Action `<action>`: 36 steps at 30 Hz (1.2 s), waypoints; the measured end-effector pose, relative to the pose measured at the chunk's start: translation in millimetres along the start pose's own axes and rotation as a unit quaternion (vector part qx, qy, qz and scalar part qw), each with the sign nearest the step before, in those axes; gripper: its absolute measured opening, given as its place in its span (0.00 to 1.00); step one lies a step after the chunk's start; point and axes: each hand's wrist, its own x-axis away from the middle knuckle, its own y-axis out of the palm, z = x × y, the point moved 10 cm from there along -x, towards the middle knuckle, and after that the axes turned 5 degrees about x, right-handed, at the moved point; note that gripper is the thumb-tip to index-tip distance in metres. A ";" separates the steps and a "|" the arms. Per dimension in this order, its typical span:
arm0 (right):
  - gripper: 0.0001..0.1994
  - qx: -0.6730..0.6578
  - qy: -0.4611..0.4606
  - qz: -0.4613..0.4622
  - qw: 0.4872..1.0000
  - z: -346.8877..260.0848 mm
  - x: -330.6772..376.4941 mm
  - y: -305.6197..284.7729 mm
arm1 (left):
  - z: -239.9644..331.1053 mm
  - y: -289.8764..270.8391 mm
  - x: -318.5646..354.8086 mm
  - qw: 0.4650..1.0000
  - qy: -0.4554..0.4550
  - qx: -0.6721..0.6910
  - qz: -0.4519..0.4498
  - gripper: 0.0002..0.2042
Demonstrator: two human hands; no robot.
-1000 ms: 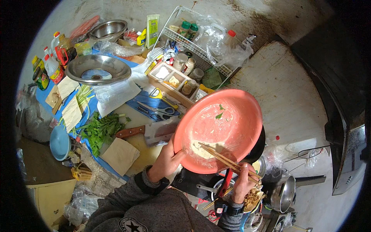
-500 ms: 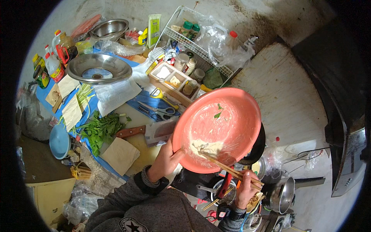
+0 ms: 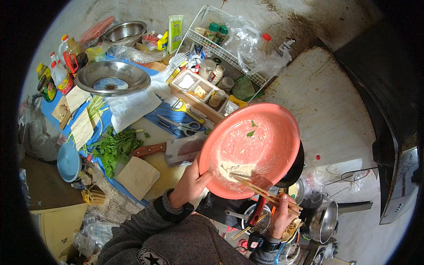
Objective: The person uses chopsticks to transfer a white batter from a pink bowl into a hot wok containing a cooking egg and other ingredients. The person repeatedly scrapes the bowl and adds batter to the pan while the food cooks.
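Note:
A pink plastic basin (image 3: 247, 137) is tilted toward me, its left rim gripped by my left hand (image 3: 190, 185). Pale batter (image 3: 234, 170) pools at the lower left inside it, and a few green leaf bits (image 3: 251, 128) stick to the smeared wall. My right hand (image 3: 282, 217) is closed on a pair of wooden chopsticks (image 3: 260, 191), whose tips dip into the batter. Behind the basin, part of a black wok (image 3: 293, 170) shows; its dark red handle (image 3: 257, 214) points down toward me. The rest of the wok is hidden.
Left of the basin lie a cleaver (image 3: 185, 149), leafy celery (image 3: 115, 148), scissors (image 3: 187, 126) and a steel bowl (image 3: 112, 79). A seasoning box (image 3: 198, 95) and a wire rack (image 3: 225, 48) stand behind. At right are a steel pot (image 3: 322, 223) and the range hood (image 3: 399, 185).
The basin has shifted very slightly to the right and down. The chopstick tips have moved a little within the batter, while both hands keep their grips.

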 end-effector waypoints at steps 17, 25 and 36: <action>0.10 -0.083 0.008 0.004 0.996 -0.1 1.0 -22.2 | -15.6 -16.8 0.0 0.997 -0.023 -0.014 0.071 0.22; 0.10 -0.073 0.019 0.011 0.997 1.7 3.3 -34.9 | -16.9 -21.2 -2.2 0.996 -0.028 -0.014 0.085 0.21; 0.09 -0.111 0.016 0.048 0.993 3.8 0.2 -52.2 | -21.7 -29.2 -2.5 0.994 -0.004 0.016 0.111 0.21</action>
